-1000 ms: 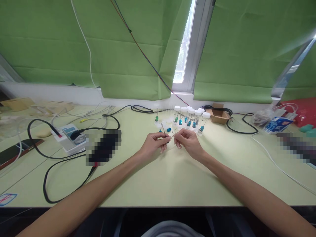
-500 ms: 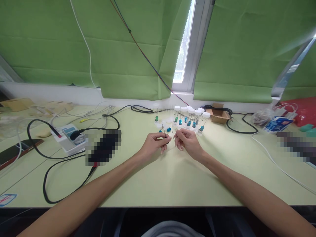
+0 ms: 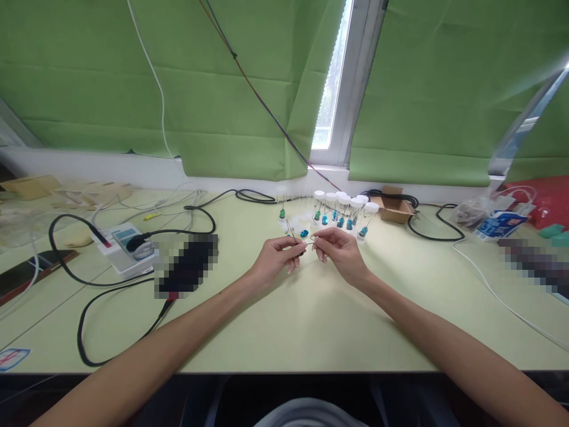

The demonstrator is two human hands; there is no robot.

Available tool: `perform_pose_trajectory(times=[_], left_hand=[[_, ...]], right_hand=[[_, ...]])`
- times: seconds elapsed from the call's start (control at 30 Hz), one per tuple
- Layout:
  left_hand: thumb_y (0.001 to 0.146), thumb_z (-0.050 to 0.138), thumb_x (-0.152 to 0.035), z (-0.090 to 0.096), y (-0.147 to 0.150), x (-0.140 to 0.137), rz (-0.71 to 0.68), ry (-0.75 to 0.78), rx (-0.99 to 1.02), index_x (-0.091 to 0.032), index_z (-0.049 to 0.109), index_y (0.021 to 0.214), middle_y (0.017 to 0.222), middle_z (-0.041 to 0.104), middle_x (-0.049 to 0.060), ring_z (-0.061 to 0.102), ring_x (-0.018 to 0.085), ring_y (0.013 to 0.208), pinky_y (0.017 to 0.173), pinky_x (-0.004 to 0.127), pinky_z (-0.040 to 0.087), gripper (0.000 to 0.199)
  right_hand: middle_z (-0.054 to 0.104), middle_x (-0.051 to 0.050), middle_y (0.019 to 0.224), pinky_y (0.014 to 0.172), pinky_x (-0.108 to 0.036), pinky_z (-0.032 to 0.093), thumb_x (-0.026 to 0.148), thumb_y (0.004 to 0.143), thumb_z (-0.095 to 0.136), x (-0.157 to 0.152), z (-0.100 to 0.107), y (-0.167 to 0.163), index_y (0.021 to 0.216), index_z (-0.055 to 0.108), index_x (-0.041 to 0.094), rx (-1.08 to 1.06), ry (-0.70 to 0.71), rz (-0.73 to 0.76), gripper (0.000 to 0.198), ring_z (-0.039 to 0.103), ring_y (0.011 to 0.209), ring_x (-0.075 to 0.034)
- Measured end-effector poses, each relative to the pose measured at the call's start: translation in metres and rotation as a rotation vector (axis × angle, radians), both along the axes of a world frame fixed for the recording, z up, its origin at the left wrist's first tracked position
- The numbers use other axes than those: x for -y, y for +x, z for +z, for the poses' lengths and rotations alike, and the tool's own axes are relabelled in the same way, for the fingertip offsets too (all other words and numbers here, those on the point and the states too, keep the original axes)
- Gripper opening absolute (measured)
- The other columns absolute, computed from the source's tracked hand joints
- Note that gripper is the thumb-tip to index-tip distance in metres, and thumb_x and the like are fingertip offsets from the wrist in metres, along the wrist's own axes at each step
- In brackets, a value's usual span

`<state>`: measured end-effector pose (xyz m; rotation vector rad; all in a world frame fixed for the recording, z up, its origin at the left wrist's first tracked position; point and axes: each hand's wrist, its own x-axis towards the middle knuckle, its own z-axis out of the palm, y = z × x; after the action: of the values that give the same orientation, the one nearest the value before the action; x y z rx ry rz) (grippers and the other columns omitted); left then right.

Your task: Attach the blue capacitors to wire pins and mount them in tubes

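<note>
My left hand [image 3: 280,255] is closed in a pinch on a thin dark wire-like piece [image 3: 291,230] with slender prongs pointing up and away. My right hand [image 3: 340,252] faces it a short gap away, thumb and fingertips pinched on a thin bent wire [image 3: 310,241] that spans the gap toward the left fingertips. Whether the two pieces join is too small to tell. Just beyond the fingers lies a small blue piece [image 3: 304,233]. Behind my right hand stand several clear vials with white caps [image 3: 370,207], holding blue or green pieces on thin dark stems.
A green piece [image 3: 282,213] sits in another clear vial at the left of the group. An open cardboard box [image 3: 395,210] stands at the back right. Black cables [image 3: 84,320] and a white power strip [image 3: 127,252] lie left; a blue-white packet [image 3: 500,225] lies right.
The dark prongs in my left hand have tipped to the left. My right hand's fingers have shifted and lifted slightly; both hands stay in about the same place.
</note>
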<state>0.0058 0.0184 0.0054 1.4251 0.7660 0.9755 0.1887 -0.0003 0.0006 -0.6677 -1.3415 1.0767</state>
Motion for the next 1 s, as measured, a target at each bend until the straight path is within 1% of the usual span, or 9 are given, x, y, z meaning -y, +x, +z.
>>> perform_pose_trajectory(times=[0.13,0.23,0.47,0.57,0.7,0.83,0.9,1.0], left_hand=[[0.074,0.073,-0.042,-0.0002,0.0001,0.0003,0.009,0.019,-0.015,-0.015,0.070,0.077,0.065,0.058,0.001,0.046,0.007,0.048,0.047,0.024,0.034,0.027],[0.074,0.073,-0.042,-0.0006,0.0002,0.0002,0.019,0.029,-0.015,-0.015,0.070,0.078,0.068,0.059,0.002,0.047,0.008,0.049,0.046,0.024,0.035,0.027],[0.072,0.073,-0.044,-0.0002,0.0007,0.0006,0.077,0.065,-0.042,-0.016,0.069,0.077,0.055,0.056,-0.001,0.046,0.009,0.045,0.048,0.026,0.037,0.029],[0.073,0.073,-0.043,0.0007,0.0010,0.0016,0.099,0.102,-0.058,-0.016,0.069,0.075,0.054,0.056,-0.001,0.046,0.009,0.044,0.050,0.026,0.037,0.028],[0.073,0.072,-0.043,0.0017,0.0005,0.0018,0.103,0.123,-0.071,-0.016,0.069,0.074,0.054,0.056,-0.001,0.045,0.009,0.045,0.050,0.026,0.038,0.027],[0.074,0.071,-0.043,0.0012,-0.0008,-0.0002,0.092,0.104,-0.064,-0.016,0.068,0.075,0.054,0.055,-0.001,0.045,0.009,0.045,0.049,0.025,0.037,0.028],[0.074,0.072,-0.044,0.0006,-0.0011,-0.0011,0.086,0.091,-0.056,-0.016,0.068,0.075,0.056,0.055,-0.001,0.046,0.009,0.045,0.048,0.025,0.036,0.028],[0.073,0.072,-0.044,0.0001,-0.0012,-0.0014,0.076,0.055,-0.025,-0.015,0.068,0.076,0.059,0.057,0.000,0.045,0.008,0.046,0.047,0.025,0.035,0.029]], right_hand=[[0.065,0.000,0.066,0.049,-0.027,0.042,0.036,0.078,0.072,-0.0002,-0.0010,0.0002,0.080,0.063,0.018,0.008,0.001,-0.019,0.020,0.053,0.051,-0.011],[0.065,-0.001,0.065,0.046,-0.026,0.040,0.038,0.080,0.070,0.0006,-0.0006,0.0000,0.073,0.060,0.018,0.020,-0.011,-0.030,0.024,0.052,0.047,-0.010],[0.059,0.001,0.054,0.037,-0.023,0.034,0.043,0.080,0.069,0.0050,0.0018,-0.0011,0.063,0.055,0.017,0.075,-0.085,-0.033,0.034,0.047,0.038,-0.008],[0.056,0.002,0.052,0.034,-0.022,0.031,0.042,0.079,0.071,0.0056,0.0011,-0.0009,0.062,0.054,0.017,0.075,-0.119,-0.014,0.034,0.045,0.036,-0.007],[0.056,0.002,0.052,0.034,-0.021,0.031,0.039,0.080,0.070,0.0049,-0.0004,-0.0009,0.063,0.054,0.017,0.070,-0.118,-0.006,0.032,0.045,0.035,-0.007],[0.058,0.002,0.055,0.037,-0.022,0.035,0.039,0.080,0.070,0.0047,-0.0001,-0.0017,0.069,0.057,0.017,0.064,-0.097,0.004,0.027,0.048,0.039,-0.008],[0.060,0.002,0.059,0.040,-0.023,0.038,0.040,0.079,0.070,0.0045,0.0008,-0.0017,0.079,0.061,0.018,0.065,-0.077,0.002,0.024,0.050,0.042,-0.009],[0.063,0.001,0.068,0.046,-0.025,0.043,0.039,0.079,0.070,0.0032,0.0015,-0.0006,0.096,0.065,0.019,0.071,-0.034,0.003,0.026,0.052,0.048,-0.010]])
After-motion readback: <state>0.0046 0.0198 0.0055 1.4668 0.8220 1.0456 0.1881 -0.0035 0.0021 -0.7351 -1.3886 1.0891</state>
